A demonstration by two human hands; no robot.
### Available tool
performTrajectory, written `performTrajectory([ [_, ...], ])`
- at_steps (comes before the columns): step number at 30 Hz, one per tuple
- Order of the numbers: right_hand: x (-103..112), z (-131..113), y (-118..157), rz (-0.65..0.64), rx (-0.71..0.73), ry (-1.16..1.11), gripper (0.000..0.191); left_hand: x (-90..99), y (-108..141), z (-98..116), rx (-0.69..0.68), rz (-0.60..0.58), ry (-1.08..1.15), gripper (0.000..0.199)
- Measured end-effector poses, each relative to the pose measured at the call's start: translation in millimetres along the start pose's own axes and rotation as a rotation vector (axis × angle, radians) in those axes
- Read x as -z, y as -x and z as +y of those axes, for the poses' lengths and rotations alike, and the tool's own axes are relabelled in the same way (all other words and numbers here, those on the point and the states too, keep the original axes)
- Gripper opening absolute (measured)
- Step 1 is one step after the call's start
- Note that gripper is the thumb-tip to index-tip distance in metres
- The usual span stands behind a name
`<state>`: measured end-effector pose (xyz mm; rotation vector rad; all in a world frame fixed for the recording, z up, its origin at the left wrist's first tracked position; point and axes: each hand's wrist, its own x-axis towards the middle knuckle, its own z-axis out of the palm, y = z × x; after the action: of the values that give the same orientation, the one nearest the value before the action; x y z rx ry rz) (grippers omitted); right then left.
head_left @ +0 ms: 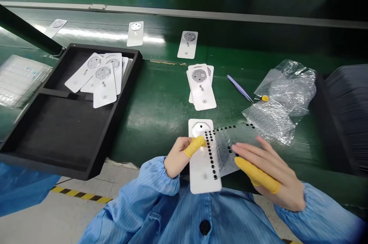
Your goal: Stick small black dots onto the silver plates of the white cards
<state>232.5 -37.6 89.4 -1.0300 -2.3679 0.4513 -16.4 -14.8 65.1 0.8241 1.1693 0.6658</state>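
Observation:
A white card [202,175] with a round silvery patch near its top lies in front of me at the bench edge. Over its right side extends a clear sheet of black dots [227,163]. The sheet is between the fingers of my right hand [267,171], whose long fingers are stretched out; one digit wears a yellow finger cot. My left hand [182,152] is closed, its yellow-cotted fingertip at the sheet's left edge, above the card. Whatever its fingertips pinch is hidden. Just beyond, a few similar white cards [202,90] overlap in a pile.
At left, a black tray [71,133] holds several white cards [105,87]. More single cards [187,45] lie farther back. Purple tweezers [239,87], bubble wrap [273,117] and a small yellow piece [265,98] lie to the right. Stacked dark trays [349,113] stand far right.

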Motion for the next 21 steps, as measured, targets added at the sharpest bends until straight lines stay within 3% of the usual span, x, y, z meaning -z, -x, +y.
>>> performTrajectory([
  [2, -5.8, 3.8, -3.3, -0.065, 0.068, -0.013, 0.043, -6.6, -1.2, -0.9, 0.019, 0.006, 0.162, 0.047],
  [5, -12.4, 7.4, -13.7, -0.080, 0.076, -0.073, 0.041, -12.4, -3.7, -3.3, -0.034, 0.111, 0.193, 0.042],
  [7, -17.4, 5.7, -23.4, 0.021, 0.000, -0.139, 0.039, -13.7, -4.1, -6.1, -0.084, 0.142, 0.153, 0.040],
  [10, -30.4, 0.2, -37.8, 0.142, -0.020, -0.201, 0.034, -14.2, -2.5, -11.3, -0.152, 0.093, 0.077, 0.038],
  [16, -55.2, 1.0, -47.4, 0.062, 0.055, -0.217, 0.028, -7.4, 0.5, -18.1, -0.297, 0.001, -0.115, 0.027],
  [21, -66.5, 7.2, -42.9, 0.095, 0.129, -0.136, 0.031, -1.5, -1.0, -21.0, -0.368, 0.040, -0.331, 0.023],
])
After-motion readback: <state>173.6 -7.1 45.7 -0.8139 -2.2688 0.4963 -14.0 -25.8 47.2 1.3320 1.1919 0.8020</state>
